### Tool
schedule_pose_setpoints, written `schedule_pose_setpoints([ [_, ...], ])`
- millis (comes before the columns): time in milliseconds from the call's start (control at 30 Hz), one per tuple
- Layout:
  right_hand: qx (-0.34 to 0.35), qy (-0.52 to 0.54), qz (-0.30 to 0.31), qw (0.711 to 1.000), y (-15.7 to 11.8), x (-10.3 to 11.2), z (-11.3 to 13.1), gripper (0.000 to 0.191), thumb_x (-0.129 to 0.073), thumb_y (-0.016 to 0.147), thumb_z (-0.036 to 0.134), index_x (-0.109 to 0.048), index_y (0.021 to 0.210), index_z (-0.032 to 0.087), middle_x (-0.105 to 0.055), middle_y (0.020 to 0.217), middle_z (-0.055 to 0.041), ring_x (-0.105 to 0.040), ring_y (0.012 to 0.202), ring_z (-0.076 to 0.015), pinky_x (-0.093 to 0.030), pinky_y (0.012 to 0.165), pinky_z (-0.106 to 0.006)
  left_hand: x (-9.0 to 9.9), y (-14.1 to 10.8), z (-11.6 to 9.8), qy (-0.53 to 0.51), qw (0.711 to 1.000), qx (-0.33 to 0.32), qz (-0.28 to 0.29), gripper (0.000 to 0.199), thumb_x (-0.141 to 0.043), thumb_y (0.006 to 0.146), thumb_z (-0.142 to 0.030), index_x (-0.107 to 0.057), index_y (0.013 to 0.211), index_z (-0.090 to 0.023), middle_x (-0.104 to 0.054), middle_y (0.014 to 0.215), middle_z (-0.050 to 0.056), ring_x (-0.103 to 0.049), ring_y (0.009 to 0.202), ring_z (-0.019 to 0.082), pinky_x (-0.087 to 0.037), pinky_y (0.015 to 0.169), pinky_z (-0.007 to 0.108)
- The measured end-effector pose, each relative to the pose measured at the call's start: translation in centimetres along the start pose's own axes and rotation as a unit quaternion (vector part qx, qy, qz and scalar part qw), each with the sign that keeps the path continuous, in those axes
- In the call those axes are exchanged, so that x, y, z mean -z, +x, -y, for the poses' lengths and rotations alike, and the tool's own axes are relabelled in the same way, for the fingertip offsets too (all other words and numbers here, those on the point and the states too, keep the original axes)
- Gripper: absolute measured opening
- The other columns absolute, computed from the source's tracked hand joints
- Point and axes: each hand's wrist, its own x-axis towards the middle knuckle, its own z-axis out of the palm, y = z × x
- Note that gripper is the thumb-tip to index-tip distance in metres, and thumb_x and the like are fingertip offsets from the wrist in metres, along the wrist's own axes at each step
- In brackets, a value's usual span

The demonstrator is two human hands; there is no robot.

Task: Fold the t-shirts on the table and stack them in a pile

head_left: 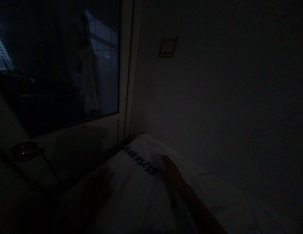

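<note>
In very dim light, a large pale sack or cloth-covered bundle [131,191] fills the lower middle, with dark hand-drawn capital letters across its upper part. Just right of the lettering, my right hand [169,170] rests on the pale fabric with its fingers stretched out. My left hand [102,182], darker and blurred, lies at the fabric's left side with fingers extended. Neither hand appears to grasp anything. Whether the bundle is filled or is only folded cloth is hard to make out.
A door [125,65] with a glass pane [56,81] and a round metal knob [24,151] stands at the left. A grey wall [214,97] carries a square switch plate [168,47]. Pale floor tiles [219,191] lie right of the bundle.
</note>
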Motion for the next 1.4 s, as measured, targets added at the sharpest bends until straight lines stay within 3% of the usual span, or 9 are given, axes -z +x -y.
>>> schedule_pose_setpoints([
  [133,-0.035,-0.060,0.097,0.993,3.0,-2.8,-0.3,0.068,-0.044,0.098,0.055,-0.040,0.154,0.016,-0.034,0.161,-0.0168,-0.030,0.149,-0.0348,-0.028,0.118,-0.054,-1.1,-1.6,0.0,0.010,0.999,-0.045,0.011,0.057,-0.044,0.098,-0.056,-0.035,0.153,-0.043,-0.037,0.162,-0.001,-0.039,0.146,0.030,-0.021,0.122,0.053],
  [267,-0.081,-0.048,0.059,0.994,6.3,-1.8,-2.5,0.057,-0.033,0.103,0.051,-0.046,0.149,0.021,-0.050,0.152,-0.0136,-0.048,0.137,-0.0271,-0.040,0.109,-0.041,-1.5,-2.0,0.2,0.014,0.999,-0.023,0.023,0.061,-0.044,0.098,-0.056,-0.028,0.155,-0.044,-0.034,0.163,-0.002,-0.040,0.145,0.030,-0.026,0.121,0.052],
  [433,-0.209,-0.061,0.047,0.975,9.8,-1.1,-4.8,0.053,-0.037,0.101,0.049,-0.061,0.132,0.013,-0.064,0.133,-0.0185,-0.061,0.119,-0.0309,-0.048,0.092,-0.039,-1.8,-2.2,0.3,0.009,0.999,-0.009,0.033,0.063,-0.044,0.096,-0.061,-0.029,0.155,-0.046,-0.032,0.164,-0.002,-0.039,0.146,0.033,-0.030,0.118,0.056],
  [533,-0.190,-0.060,0.046,0.979,10.2,-1.8,-5.4,0.044,-0.038,0.101,0.044,-0.070,0.112,0.016,-0.071,0.116,-0.0149,-0.066,0.108,-0.0266,-0.047,0.084,-0.033,-1.8,-2.4,0.3,0.016,0.999,-0.002,0.038,0.067,-0.048,0.092,-0.066,-0.029,0.154,-0.047,-0.029,0.165,-0.001,-0.037,0.147,0.036,-0.033,0.115,0.059],
  [700,-0.174,-0.050,0.015,0.983,10.4,-1.7,-5.0,0.033,-0.038,0.102,0.034,-0.067,0.105,0.019,-0.072,0.109,-0.0114,-0.067,0.099,-0.0211,-0.042,0.075,-0.028,-1.4,-2.4,0.0,0.022,0.999,0.000,0.033,0.070,-0.049,0.092,-0.065,-0.025,0.155,-0.046,-0.029,0.164,0.000,-0.038,0.146,0.037,-0.033,0.115,0.060],
  [1000,-0.167,-0.062,0.025,0.984,9.9,0.5,-2.1,0.028,-0.028,0.105,0.028,-0.053,0.116,0.019,-0.073,0.090,-0.0104,-0.071,0.083,-0.0214,-0.036,0.064,-0.028,-0.8,-2.0,-0.7,0.008,1.000,-0.011,-0.016,0.069,-0.050,0.094,-0.059,-0.025,0.156,-0.045,-0.035,0.162,-0.001,-0.044,0.143,0.032,-0.036,0.116,0.055],
  [1167,-0.159,0.015,0.072,0.985,9.6,1.2,-2.8,0.048,-0.063,0.088,0.039,-0.052,0.130,0.017,-0.072,0.110,-0.0148,-0.069,0.098,-0.0260,-0.042,0.071,-0.028,-0.7,-2.1,-0.8,0.032,0.996,-0.043,-0.067,0.073,-0.053,0.092,-0.059,-0.023,0.157,-0.044,-0.039,0.161,0.000,-0.048,0.140,0.032,-0.043,0.110,0.052],
  [1300,-0.113,0.095,0.180,0.973,9.4,2.0,-4.0,0.036,-0.064,0.086,0.050,-0.071,0.100,0.018,-0.074,0.105,-0.0115,-0.067,0.100,-0.0259,-0.046,0.080,-0.030,-0.8,-1.6,-0.6,0.055,0.992,-0.069,-0.086,0.071,-0.054,0.092,-0.058,-0.027,0.157,-0.043,-0.042,0.158,0.001,-0.051,0.138,0.031,-0.044,0.109,0.049],
  [1400,-0.121,0.128,0.173,0.969,9.6,3.0,-4.0,0.049,-0.044,0.097,0.054,-0.071,0.077,0.017,-0.073,0.081,-0.0074,-0.068,0.084,-0.0230,-0.048,0.075,-0.030,-0.9,-1.5,-0.5,0.052,0.990,-0.075,-0.105,0.069,-0.056,0.091,-0.059,-0.032,0.155,-0.044,-0.044,0.158,0.001,-0.052,0.137,0.030,-0.043,0.111,0.047],
])
